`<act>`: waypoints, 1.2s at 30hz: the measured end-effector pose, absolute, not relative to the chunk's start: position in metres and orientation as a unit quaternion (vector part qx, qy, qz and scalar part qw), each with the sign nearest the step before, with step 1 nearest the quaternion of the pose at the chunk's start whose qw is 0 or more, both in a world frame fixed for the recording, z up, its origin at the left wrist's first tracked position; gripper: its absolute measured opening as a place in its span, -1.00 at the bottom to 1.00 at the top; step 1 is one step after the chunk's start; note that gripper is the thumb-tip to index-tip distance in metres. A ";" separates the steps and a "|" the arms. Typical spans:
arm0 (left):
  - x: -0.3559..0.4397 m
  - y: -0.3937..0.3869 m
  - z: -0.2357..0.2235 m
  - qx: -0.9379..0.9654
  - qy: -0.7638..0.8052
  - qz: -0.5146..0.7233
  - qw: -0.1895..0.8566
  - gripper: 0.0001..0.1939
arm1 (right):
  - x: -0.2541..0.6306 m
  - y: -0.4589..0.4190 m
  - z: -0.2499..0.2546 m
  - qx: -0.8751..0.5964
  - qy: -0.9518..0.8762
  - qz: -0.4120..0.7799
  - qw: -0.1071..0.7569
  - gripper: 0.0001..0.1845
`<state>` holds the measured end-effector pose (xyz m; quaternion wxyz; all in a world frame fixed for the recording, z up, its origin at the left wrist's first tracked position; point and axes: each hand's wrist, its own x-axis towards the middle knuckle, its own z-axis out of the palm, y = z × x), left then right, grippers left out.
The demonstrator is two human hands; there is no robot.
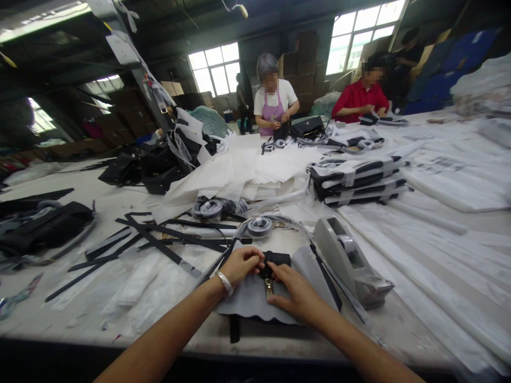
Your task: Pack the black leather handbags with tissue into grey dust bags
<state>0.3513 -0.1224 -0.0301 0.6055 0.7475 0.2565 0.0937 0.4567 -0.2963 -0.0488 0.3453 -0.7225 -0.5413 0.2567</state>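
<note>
In front of me lies a black bag with a light grey sheet (247, 300) over its face. A black strap (282, 259) with a gold metal clasp (269, 288) rests on that sheet. My left hand (242, 264), with a bracelet at the wrist, is closed in a pinch at the strap's left side; its fingertips partly hide what they grip. My right hand (294, 286) curls around the strap from the right, index finger on the black part and thumb beside the clasp's lower end. A black tab (235, 329) sticks out below the bag.
A grey tape dispenser (339, 260) stands close on the right. Black strips (159, 244) and a wrapped coil (259, 227) lie left and beyond. White paper sheets (239, 170), stacked wrapped straps (359, 181) and plastic sleeves (431, 266) spread farther out. Two people work across the table.
</note>
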 end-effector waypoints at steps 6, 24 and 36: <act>0.338 -0.132 -0.012 0.794 0.220 0.045 0.565 -0.82 | 0.458 -0.295 -0.052 -0.708 -0.550 0.258 0.361 -0.27; 0.358 -0.184 -0.008 0.963 0.193 -0.055 0.178 -0.86 | 0.457 -0.296 -0.059 -0.715 -0.538 0.250 0.370 -0.07; 0.346 -0.174 -0.006 0.950 0.139 -0.036 0.276 -0.93 | 0.460 -0.297 -0.055 -0.696 -0.552 0.253 0.383 -0.19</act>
